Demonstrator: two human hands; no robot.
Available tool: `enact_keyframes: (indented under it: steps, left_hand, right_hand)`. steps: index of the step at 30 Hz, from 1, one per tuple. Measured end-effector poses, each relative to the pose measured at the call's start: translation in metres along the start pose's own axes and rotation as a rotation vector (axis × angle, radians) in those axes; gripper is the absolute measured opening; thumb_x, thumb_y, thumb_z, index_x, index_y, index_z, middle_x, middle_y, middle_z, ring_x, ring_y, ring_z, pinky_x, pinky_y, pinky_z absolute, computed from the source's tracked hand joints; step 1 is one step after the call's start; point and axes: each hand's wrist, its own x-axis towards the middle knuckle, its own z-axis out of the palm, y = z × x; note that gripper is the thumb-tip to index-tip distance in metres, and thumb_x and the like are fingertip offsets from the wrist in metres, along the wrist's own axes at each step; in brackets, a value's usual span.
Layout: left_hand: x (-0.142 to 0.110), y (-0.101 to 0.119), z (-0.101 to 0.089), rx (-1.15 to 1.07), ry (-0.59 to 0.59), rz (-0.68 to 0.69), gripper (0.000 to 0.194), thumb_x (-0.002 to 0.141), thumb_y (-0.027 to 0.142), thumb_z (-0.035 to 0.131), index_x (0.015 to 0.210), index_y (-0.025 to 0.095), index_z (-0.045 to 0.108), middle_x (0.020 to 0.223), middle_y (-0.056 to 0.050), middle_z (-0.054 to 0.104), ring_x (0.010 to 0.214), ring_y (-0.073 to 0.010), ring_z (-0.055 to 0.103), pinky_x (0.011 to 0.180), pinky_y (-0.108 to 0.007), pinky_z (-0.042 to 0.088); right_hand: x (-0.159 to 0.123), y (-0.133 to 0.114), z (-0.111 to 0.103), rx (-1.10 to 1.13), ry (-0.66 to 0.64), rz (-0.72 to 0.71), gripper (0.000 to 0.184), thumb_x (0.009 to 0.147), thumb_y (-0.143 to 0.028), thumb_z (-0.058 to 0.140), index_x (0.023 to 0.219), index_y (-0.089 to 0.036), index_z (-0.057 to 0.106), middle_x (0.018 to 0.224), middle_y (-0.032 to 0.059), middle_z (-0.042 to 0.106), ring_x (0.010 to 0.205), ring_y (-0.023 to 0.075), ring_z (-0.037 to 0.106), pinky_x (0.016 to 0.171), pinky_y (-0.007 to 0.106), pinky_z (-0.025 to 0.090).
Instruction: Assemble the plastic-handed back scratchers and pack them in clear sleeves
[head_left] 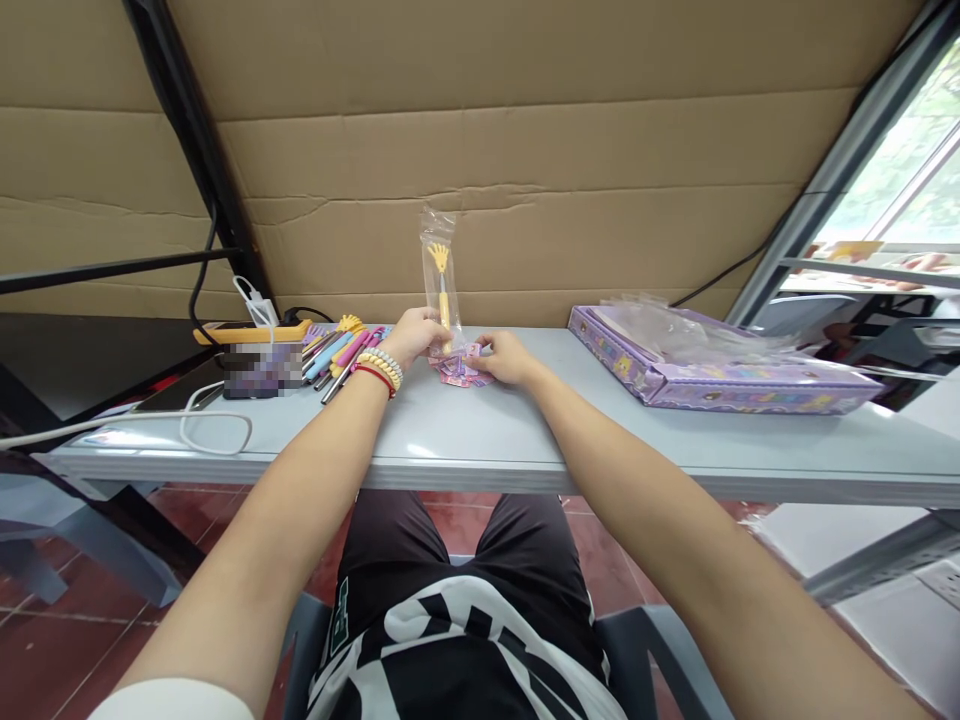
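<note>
My left hand [411, 336] is closed on the lower part of a clear plastic bag [439, 224], which stands upright above the desk. Inside the bag is a small yellow hand-shaped back scratcher [439, 258] with a metal shaft and a yellow handle. Several small pink-and-purple cards [460, 374] lie spread on the desk just below the bag. At their right edge my right hand [510, 357] pinches one of these cards, close to the bottom of the bag. The fingertips of both hands are partly hidden.
Left of my hands lies a pile of colourful stick-like items [337, 352], some with yellow hand-shaped ends. A blurred-out object [262, 372], a yellow tray [289, 332] and white cables [217, 418] are farther left. A purple box [750, 390] with clear plastic bags [682, 335] is at right.
</note>
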Motion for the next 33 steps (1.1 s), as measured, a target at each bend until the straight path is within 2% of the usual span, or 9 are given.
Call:
enact_keyframes:
  steps: [3, 6, 9, 14, 16, 25, 33]
  left_hand:
    - [0.0, 0.0, -0.003, -0.005, -0.072, -0.024, 0.021, 0.052, 0.004, 0.067, 0.068, 0.014, 0.057, 0.053, 0.001, 0.055, 0.052, -0.0132, 0.057, 0.056, -0.028, 0.05]
    - [-0.001, 0.001, -0.008, 0.015, -0.217, -0.097, 0.023, 0.05, 0.006, 0.07, 0.069, 0.013, 0.061, 0.058, -0.002, 0.062, 0.053, -0.0154, 0.06, 0.057, -0.03, 0.053]
    - [-0.005, 0.003, -0.011, 0.089, -0.399, -0.168, 0.028, 0.048, 0.006, 0.074, 0.073, 0.012, 0.066, 0.061, -0.004, 0.065, 0.055, -0.0167, 0.062, 0.056, -0.029, 0.053]
    - [-0.013, 0.007, -0.01, 0.276, -0.605, -0.198, 0.028, 0.051, 0.009, 0.073, 0.079, 0.013, 0.073, 0.073, -0.006, 0.072, 0.057, -0.014, 0.062, 0.051, -0.023, 0.05]
    - [-0.015, 0.009, -0.008, 0.323, -0.613, -0.201, 0.031, 0.051, 0.01, 0.073, 0.082, 0.014, 0.074, 0.077, -0.007, 0.073, 0.058, -0.0135, 0.061, 0.053, -0.023, 0.051]
    - [-0.016, 0.012, -0.007, 0.393, -0.618, -0.141, 0.037, 0.049, 0.011, 0.072, 0.085, 0.016, 0.078, 0.067, -0.003, 0.069, 0.054, -0.0131, 0.058, 0.047, -0.021, 0.046]
    - [-0.016, 0.013, -0.006, 0.46, -0.611, -0.102, 0.044, 0.049, 0.013, 0.07, 0.092, 0.018, 0.079, 0.066, -0.001, 0.068, 0.056, -0.0138, 0.058, 0.049, -0.021, 0.045]
  right_hand:
    - [0.003, -0.002, -0.007, 0.299, 0.063, 0.085, 0.017, 0.069, -0.026, 0.068, 0.072, -0.017, 0.055, 0.064, -0.0011, 0.059, 0.058, 0.0116, 0.055, 0.052, 0.022, 0.042]
    - [0.003, -0.003, -0.02, 0.431, 0.23, 0.143, 0.015, 0.075, -0.026, 0.061, 0.081, -0.019, 0.05, 0.071, -0.0004, 0.061, 0.056, 0.0121, 0.059, 0.045, 0.021, 0.04]
    - [0.0, 0.002, -0.033, 0.314, 0.371, 0.102, 0.013, 0.076, -0.025, 0.059, 0.083, -0.02, 0.049, 0.076, 0.0001, 0.063, 0.055, 0.0117, 0.06, 0.048, 0.022, 0.042]
    - [0.0, 0.016, -0.046, -0.017, 0.547, 0.032, 0.003, 0.074, -0.018, 0.056, 0.075, -0.019, 0.053, 0.077, 0.0027, 0.066, 0.067, 0.0142, 0.059, 0.069, 0.028, 0.045]
    - [0.0, 0.019, -0.048, -0.088, 0.584, 0.074, 0.002, 0.074, -0.02, 0.057, 0.074, -0.019, 0.055, 0.076, 0.0038, 0.066, 0.07, 0.0163, 0.059, 0.071, 0.029, 0.044]
    - [-0.001, 0.022, -0.049, -0.235, 0.614, 0.244, 0.005, 0.071, -0.02, 0.058, 0.077, -0.021, 0.059, 0.085, 0.0075, 0.07, 0.079, 0.0226, 0.062, 0.072, 0.033, 0.044]
    - [-0.001, 0.025, -0.055, -0.235, 0.681, 0.357, 0.006, 0.07, -0.019, 0.057, 0.076, -0.021, 0.058, 0.091, 0.0106, 0.068, 0.085, 0.0249, 0.061, 0.076, 0.036, 0.045]
